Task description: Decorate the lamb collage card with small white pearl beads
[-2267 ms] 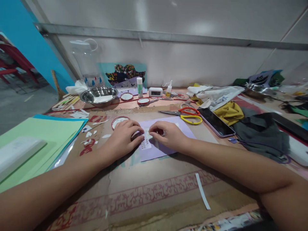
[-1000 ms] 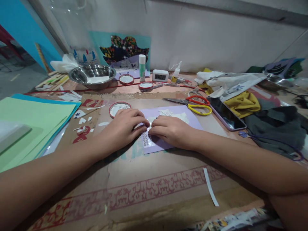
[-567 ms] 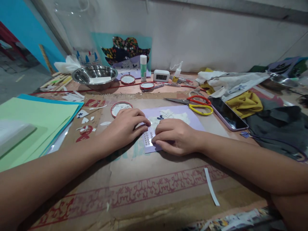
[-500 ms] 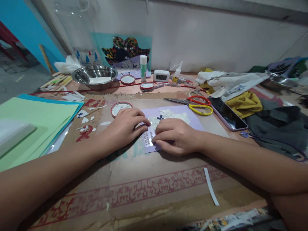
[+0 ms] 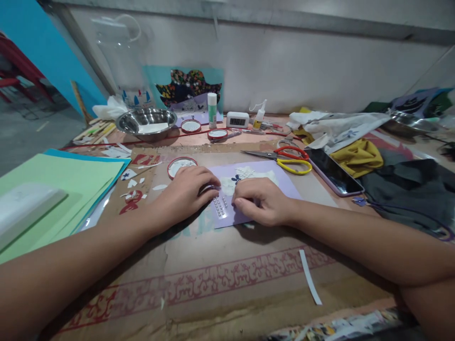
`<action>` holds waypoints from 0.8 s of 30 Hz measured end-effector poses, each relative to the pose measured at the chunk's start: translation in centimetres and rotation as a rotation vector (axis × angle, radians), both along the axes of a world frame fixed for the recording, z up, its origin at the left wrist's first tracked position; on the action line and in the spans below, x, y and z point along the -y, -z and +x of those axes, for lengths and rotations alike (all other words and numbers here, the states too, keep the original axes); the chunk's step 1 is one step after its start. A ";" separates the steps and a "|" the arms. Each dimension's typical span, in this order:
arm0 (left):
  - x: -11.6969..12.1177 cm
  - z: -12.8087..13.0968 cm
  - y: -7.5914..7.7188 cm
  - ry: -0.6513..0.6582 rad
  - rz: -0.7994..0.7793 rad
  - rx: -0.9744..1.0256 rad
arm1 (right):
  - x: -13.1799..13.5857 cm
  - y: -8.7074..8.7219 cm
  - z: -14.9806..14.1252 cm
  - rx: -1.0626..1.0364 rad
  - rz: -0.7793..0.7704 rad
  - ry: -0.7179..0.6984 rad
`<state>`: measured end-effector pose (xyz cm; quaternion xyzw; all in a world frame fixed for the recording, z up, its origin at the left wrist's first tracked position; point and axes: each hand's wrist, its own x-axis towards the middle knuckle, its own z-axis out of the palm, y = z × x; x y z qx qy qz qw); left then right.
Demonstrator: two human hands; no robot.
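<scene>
A clear plastic strip with rows of silvery pearl-like beads (image 5: 220, 207) lies along the left edge of a pale purple paper sheet (image 5: 227, 220), toward its near left corner, under a pair of working hands. Such small work would be best served by light, flat pressure from the left fingertips beside the rows, so the strip does not skid, and by the right fingertips meeting single beads squarely, knuckles clear of the cream fabric patch (image 5: 228, 187) and its dark blue flower shape (image 5: 236, 179).

The left hand (image 5: 192, 192) reaches over the sheet's left edge, thumb and forefinger slightly parted, tips at the strip's far end, seemingly pressing rather than pinching. The right hand (image 5: 262, 201) is curled over the sheet, near the strip, thumb drawn against the bent forefinger; whether a bead sits between them cannot be told. Steel scissors with red and yellow handles (image 5: 293, 166) rest just beyond the sheet's far right corner.
</scene>
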<state>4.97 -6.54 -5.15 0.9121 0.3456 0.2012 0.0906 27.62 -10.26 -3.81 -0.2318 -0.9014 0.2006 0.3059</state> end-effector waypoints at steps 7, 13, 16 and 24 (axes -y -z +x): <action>-0.5 -0.6 -1.0 0.015 0.010 0.114 | -0.1 0.1 -0.3 0.039 0.003 0.026; -2.9 -4.6 -4.5 -0.308 -0.016 0.117 | 0.1 0.0 -0.1 -0.036 -0.007 0.071; -4.4 -6.5 -4.8 -0.373 -0.092 -0.041 | 0.0 -0.1 0.0 -0.080 -0.024 0.098; -5.0 -6.4 -3.6 -0.072 0.122 -0.329 | -0.2 0.0 0.0 -0.073 0.033 0.164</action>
